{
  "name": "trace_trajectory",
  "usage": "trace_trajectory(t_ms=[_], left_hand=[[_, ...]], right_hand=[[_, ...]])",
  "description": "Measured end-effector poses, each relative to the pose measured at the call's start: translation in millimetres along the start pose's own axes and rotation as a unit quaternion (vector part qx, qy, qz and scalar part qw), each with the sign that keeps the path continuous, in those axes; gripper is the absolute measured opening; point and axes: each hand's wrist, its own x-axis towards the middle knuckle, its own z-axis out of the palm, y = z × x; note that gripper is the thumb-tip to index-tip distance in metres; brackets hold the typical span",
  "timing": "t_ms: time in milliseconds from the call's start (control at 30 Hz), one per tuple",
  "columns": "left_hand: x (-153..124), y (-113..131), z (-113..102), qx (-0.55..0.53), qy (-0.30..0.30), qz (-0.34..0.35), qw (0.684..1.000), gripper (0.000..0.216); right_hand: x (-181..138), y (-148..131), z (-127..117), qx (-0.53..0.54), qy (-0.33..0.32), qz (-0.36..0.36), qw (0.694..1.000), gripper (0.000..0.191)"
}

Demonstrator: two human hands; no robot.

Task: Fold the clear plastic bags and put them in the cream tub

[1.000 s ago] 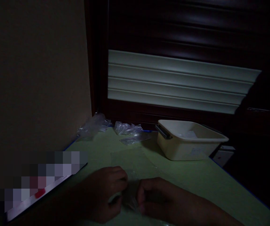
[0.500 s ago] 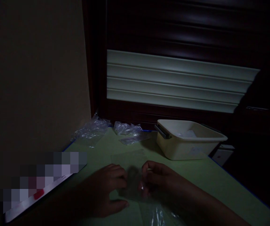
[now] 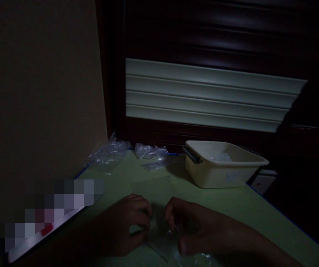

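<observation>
A thin, clear plastic bag (image 3: 159, 231) lies flat on the green tabletop (image 3: 259, 222) between my hands, its far end reaching past my fingers. My left hand (image 3: 131, 226) rests at the bag's left side, thumb and fingers pinched together on its edge. On the right side, my right hand (image 3: 200, 226) has curled fingers, with shiny clear plastic between them and the thumb. More crinkled clear film shows below my right hand at the bottom of the view. The dim light hides the fine detail at the fingertips.
Crumpled clear plastic bags (image 3: 109, 152) lie at the back left, with more crumpled plastic (image 3: 152, 152) beside them. A cream plastic basin (image 3: 217, 176) with dark handles stands at the back right, something pale inside. A blurred-out flat object (image 3: 56, 222) lies at left by the wall.
My left thumb has closed up against the fingers. My right hand has shifted slightly down and right, its thumb now showing, and the near part of the clear bag has moved.
</observation>
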Motion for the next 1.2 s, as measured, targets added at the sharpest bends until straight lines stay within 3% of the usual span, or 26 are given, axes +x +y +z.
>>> trace_trajectory(t_ms=[100,167,267,333,467,700,1000,1200], left_hand=[[0,-1,0,-0.010,-0.003,0.001,1.000,0.017],[0,-1,0,-0.013,0.005,0.008,1.000,0.015],[-1,-1,0,-0.012,0.018,0.020,1.000,0.018],[-1,-1,1,-0.012,0.019,0.021,1.000,0.025],[-2,3,-1,-0.020,0.015,0.013,1.000,0.032],[-1,4,-2,-0.020,0.005,-0.008,1.000,0.013],[-1,1,4,-0.018,0.010,-0.022,1.000,0.014],[-1,4,4,-0.045,0.000,-0.056,0.997,0.014]], right_hand=[[-4,-1,1,-0.071,-0.014,0.056,0.996,0.054],[-3,2,2,-0.099,-0.006,0.070,0.993,0.042],[2,8,2,-0.094,-0.001,0.068,0.993,0.021],[4,10,1,-0.061,0.019,0.059,0.996,0.017],[8,13,-3,-0.012,0.038,0.041,0.998,0.017],[12,24,-6,0.032,0.050,0.037,0.998,0.029],[11,35,-11,-0.052,0.099,-0.002,0.994,0.025],[13,32,-5,-0.059,0.091,-0.018,0.994,0.023]])
